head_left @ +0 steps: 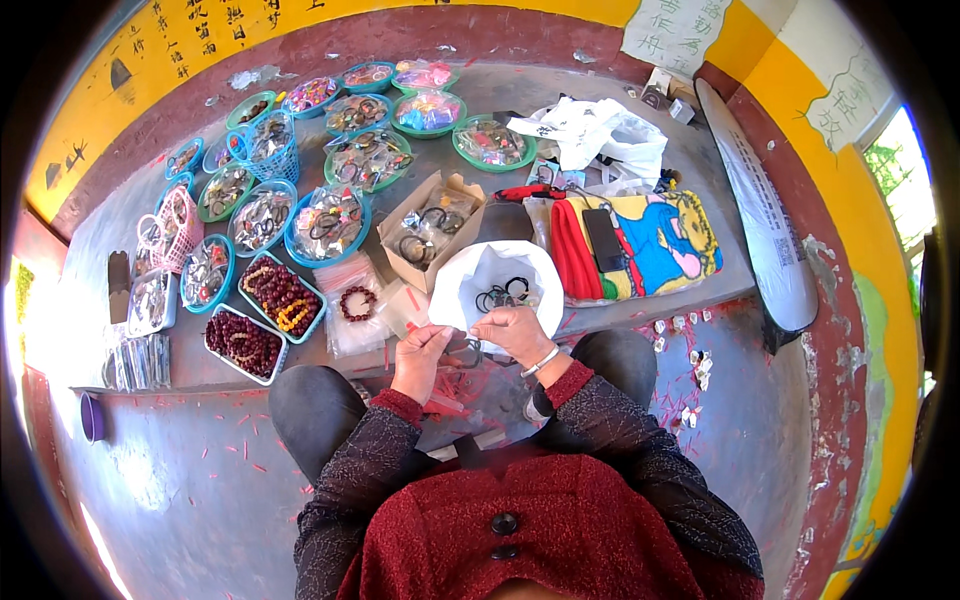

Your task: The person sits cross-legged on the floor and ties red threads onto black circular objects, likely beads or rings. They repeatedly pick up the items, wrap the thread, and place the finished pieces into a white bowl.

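My left hand (pixel 420 358) and my right hand (pixel 516 336) are close together over my lap, fingertips pinched. Between them runs a thin dark cord (pixel 470 347), part of it hanging below my right fingers; its exact form is too small to tell. Just beyond the hands sits a white bag-lined container (pixel 450 272), with several black cord bracelets (pixel 508 294) inside. Behind it and to the left, an open cardboard box (pixel 463 185) holds dark bangles in clear packets. A beaded bracelet (pixel 357 303) lies on clear plastic bags (pixel 352 340) to the left.
Several baskets of packaged trinkets (pixel 328 224) cover the left and back of the grey platform. Trays of dark red beads (pixel 240 345) stand near its front left edge. A phone (pixel 603 240) lies on a colourful folded blanket (pixel 650 270) at right. Red scraps litter the floor.
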The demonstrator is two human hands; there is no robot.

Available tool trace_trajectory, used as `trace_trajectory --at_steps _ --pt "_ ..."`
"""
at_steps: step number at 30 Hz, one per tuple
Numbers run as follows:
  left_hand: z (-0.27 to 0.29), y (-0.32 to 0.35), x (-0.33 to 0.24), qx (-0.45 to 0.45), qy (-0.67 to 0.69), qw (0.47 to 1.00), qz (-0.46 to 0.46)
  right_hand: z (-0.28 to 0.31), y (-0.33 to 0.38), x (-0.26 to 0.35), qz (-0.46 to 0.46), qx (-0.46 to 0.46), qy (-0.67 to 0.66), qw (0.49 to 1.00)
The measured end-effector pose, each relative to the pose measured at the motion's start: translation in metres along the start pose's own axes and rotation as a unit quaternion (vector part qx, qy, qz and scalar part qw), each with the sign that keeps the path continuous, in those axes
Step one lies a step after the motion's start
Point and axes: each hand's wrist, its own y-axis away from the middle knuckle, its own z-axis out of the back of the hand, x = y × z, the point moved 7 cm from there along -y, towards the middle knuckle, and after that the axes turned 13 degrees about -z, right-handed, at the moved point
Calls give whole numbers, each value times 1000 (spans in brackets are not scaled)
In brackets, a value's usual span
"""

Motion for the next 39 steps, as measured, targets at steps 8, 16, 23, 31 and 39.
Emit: trace_trajectory --at_steps 8,16,23,31,39 --pt "0 -1 -5 25 8 1000 -17 3 -3 -5 12 -16 -69 997" --pt "-12 1 -33 66 -324 909 -254 4 5 15 121 -5 60 991" --pt "-15 -3 -27 147 -332 909 -205 0 10 23 146 10 82 986" --pt "-1 -5 -23 129 -280 943 -125 3 4 5 156 -11 127 980" --pt "15 -10 -9 87 -237 963 -97 0 -11 -17 53 47 101 992"
